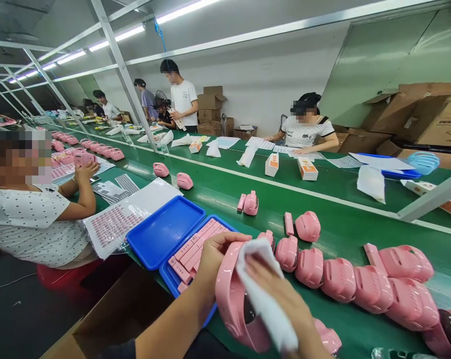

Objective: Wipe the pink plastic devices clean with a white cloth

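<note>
Green conveyor belt [225, 192] is running past the near edge, where the left hand [214, 257] is clamping a glossy pink plastic shell [234, 304] upright, while the right hand [285, 299] is pressing a folded white cloth [264, 294] against its right face.

I see glossy, smooth pink plastic on the shell [234, 299], a soft matt white cloth [264, 294] against it, shiny blue plastic trays [161, 232], and a smooth green belt [345, 232] with slight sheen.
</note>
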{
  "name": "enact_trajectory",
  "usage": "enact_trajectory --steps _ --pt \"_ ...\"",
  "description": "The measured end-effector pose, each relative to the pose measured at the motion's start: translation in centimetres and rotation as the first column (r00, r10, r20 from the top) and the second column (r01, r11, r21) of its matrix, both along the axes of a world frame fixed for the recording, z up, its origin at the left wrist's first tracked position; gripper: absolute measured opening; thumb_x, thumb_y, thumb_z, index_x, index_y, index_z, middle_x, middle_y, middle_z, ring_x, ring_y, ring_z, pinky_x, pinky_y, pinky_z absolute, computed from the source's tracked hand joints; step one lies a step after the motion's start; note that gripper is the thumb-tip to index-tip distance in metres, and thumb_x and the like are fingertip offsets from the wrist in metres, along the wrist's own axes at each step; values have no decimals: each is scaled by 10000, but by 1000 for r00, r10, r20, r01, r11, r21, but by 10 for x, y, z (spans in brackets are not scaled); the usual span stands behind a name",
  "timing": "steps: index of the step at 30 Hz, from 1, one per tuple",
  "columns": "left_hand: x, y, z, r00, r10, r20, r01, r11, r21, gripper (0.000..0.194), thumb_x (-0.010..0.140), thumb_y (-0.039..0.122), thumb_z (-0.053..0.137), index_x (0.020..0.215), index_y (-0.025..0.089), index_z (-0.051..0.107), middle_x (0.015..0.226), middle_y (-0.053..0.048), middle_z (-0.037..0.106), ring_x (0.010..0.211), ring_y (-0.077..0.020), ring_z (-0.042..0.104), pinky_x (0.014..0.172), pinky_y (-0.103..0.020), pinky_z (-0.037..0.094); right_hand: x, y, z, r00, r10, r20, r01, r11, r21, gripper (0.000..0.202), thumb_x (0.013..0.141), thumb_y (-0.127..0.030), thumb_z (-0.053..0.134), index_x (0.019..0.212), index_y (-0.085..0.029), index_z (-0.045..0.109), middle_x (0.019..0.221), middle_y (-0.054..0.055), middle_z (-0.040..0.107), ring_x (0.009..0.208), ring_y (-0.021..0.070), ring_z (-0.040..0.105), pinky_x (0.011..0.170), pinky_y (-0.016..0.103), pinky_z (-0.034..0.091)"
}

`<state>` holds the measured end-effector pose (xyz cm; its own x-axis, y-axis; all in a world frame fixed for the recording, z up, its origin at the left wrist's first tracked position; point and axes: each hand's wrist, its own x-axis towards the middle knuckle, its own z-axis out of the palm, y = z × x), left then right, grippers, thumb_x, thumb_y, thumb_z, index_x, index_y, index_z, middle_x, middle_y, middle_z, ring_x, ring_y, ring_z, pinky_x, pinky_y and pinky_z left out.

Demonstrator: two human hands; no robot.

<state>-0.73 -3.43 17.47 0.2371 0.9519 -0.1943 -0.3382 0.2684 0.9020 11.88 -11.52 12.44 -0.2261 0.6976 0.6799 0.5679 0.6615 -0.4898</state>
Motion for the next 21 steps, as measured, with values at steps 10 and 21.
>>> enact_trajectory --steps 10,21 --pt "6 16 -3 991 -103 85 104 995 -2 168 522 171 804 670 185 728 707 -24 712 653 -142 633 655 -253 500 8 15 -1 994 -105 -7 105 993 -52 471 960 -188 343 1423 -238 272 1381 39 398 1246 229 389 1042 367 370" --pt "4 25 -3 926 -294 235 269 954 135 142 625 115 745 719 210 697 810 -14 707 786 -155 640 797 -303 488 13 -3 -21 606 -584 -540 44 702 -710 502 901 -527 459 1190 -135 580 1225 91 556 1156 257 497 986 354 402"
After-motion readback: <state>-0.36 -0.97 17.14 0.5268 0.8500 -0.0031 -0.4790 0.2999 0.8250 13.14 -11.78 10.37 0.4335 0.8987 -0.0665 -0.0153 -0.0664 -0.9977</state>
